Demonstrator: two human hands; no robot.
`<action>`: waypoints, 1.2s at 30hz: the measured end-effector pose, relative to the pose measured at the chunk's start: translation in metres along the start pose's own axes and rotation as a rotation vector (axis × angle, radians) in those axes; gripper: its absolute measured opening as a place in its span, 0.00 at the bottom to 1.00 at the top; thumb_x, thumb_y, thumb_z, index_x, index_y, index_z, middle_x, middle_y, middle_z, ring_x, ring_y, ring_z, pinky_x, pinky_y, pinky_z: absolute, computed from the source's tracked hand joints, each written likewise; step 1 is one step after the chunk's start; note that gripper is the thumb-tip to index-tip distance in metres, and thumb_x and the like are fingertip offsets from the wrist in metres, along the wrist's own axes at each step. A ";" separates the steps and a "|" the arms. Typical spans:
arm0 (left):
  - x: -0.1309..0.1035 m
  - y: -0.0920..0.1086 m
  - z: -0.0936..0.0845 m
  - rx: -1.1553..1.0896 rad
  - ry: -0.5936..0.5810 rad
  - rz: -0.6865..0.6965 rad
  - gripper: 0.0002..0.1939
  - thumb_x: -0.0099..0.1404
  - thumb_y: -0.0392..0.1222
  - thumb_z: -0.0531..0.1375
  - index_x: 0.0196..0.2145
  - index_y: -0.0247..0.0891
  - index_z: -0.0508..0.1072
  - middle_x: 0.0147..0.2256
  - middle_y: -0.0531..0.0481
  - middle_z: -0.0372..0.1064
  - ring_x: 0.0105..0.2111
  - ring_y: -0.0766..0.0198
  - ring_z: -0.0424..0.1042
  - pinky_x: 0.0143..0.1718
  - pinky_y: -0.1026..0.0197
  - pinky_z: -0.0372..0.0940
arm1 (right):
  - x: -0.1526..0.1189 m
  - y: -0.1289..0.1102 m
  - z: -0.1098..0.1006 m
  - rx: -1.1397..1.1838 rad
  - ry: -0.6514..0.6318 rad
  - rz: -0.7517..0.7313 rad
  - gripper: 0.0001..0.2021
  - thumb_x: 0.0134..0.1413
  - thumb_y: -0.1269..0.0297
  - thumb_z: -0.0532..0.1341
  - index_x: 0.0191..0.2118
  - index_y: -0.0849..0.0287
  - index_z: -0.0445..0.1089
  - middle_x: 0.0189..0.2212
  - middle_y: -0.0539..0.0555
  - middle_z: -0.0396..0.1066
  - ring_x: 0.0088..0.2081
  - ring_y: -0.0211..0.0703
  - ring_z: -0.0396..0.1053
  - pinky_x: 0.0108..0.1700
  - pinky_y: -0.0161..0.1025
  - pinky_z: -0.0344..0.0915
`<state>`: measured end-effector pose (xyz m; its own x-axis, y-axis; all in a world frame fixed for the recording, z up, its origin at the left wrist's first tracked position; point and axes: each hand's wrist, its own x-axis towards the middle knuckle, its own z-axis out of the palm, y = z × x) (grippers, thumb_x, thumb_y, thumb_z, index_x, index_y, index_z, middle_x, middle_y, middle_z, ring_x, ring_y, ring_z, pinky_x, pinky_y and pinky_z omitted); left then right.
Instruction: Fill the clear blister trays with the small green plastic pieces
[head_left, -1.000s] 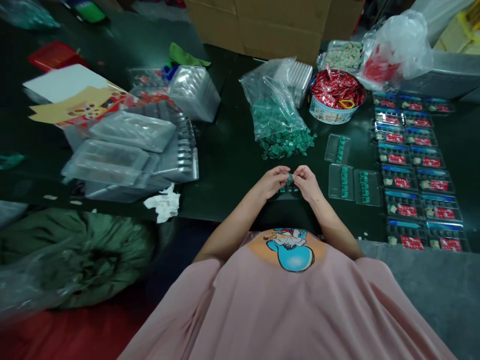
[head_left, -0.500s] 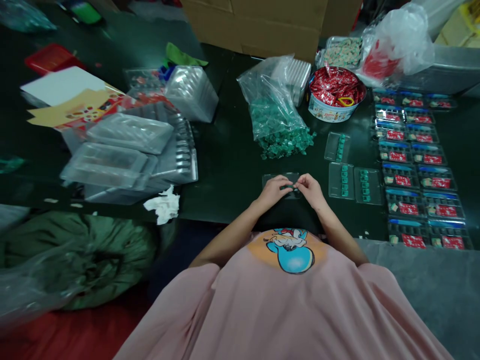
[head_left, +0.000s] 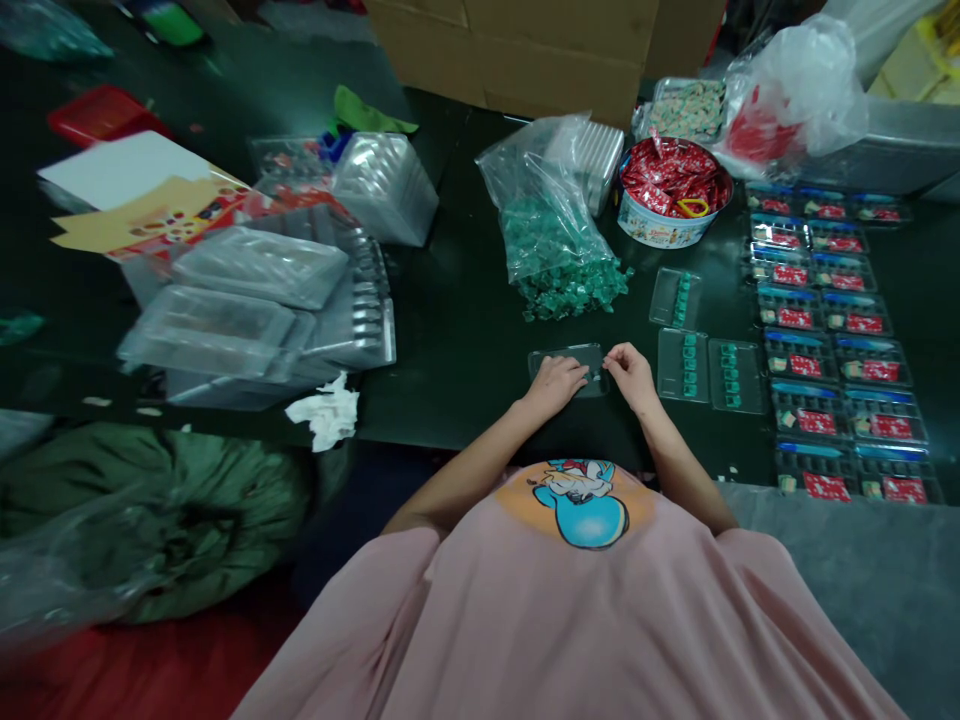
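Observation:
A shallow clear plastic tray (head_left: 564,352) lies on the dark table in front of me. My left hand (head_left: 556,384) rests over its lower part, fingers stretched across the plastic and pointing right. At the tray's right edge is my right hand (head_left: 628,376), thumb and forefinger closed in a pinch; whatever is between them is too small to make out. To the right, three similar clear trays (head_left: 671,384) each carry a row of small green plastic pieces (head_left: 689,366). Beyond my hands, loose green pieces (head_left: 577,292) spill from a clear bag (head_left: 551,235).
A round tin (head_left: 661,232) of red packets stands behind the green pieces. Rows of filled trays (head_left: 862,322) line the right side. Stacked clear plastic covers (head_left: 214,325), crumpled tissue (head_left: 330,412) and papers (head_left: 135,175) lie at left. A cardboard box (head_left: 517,55) stands at the back.
My hands have moved apart. The right hand shifted right to the tray's edge, while the left stayed over the tray with its fingers lying flatter, so more of the tray shows.

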<state>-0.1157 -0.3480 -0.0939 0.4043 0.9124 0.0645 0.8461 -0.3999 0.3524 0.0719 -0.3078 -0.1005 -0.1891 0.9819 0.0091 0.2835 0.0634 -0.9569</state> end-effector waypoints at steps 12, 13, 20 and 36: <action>0.014 0.007 0.001 -0.138 0.042 0.023 0.10 0.67 0.43 0.59 0.42 0.36 0.75 0.41 0.43 0.73 0.44 0.58 0.71 0.44 0.57 0.60 | -0.002 0.010 -0.005 -0.245 0.009 -0.082 0.09 0.51 0.67 0.56 0.37 0.57 0.71 0.36 0.56 0.72 0.39 0.46 0.71 0.47 0.45 0.67; 0.015 0.008 0.001 -0.130 0.043 0.021 0.10 0.67 0.44 0.59 0.42 0.36 0.75 0.41 0.43 0.73 0.43 0.58 0.71 0.43 0.57 0.60 | -0.002 0.012 -0.005 -0.245 0.003 -0.078 0.09 0.51 0.67 0.56 0.37 0.57 0.71 0.35 0.56 0.72 0.38 0.46 0.71 0.47 0.45 0.67; 0.012 0.005 0.001 -0.129 0.039 -0.005 0.11 0.67 0.42 0.58 0.43 0.36 0.76 0.40 0.44 0.73 0.42 0.58 0.72 0.43 0.57 0.60 | -0.003 0.015 -0.002 -0.250 -0.018 -0.057 0.09 0.47 0.72 0.57 0.35 0.56 0.71 0.31 0.52 0.69 0.33 0.42 0.69 0.42 0.42 0.67; 0.000 -0.010 0.002 -0.378 0.126 -0.075 0.07 0.60 0.33 0.63 0.38 0.37 0.75 0.42 0.46 0.73 0.44 0.60 0.72 0.47 0.57 0.65 | -0.007 0.008 0.004 -0.268 -0.053 -0.079 0.08 0.48 0.73 0.58 0.34 0.57 0.70 0.31 0.51 0.67 0.32 0.41 0.67 0.40 0.40 0.66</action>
<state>-0.1234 -0.3443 -0.0996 0.2808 0.9507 0.1313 0.6748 -0.2929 0.6774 0.0721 -0.3146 -0.1096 -0.2674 0.9618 0.0586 0.5034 0.1913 -0.8426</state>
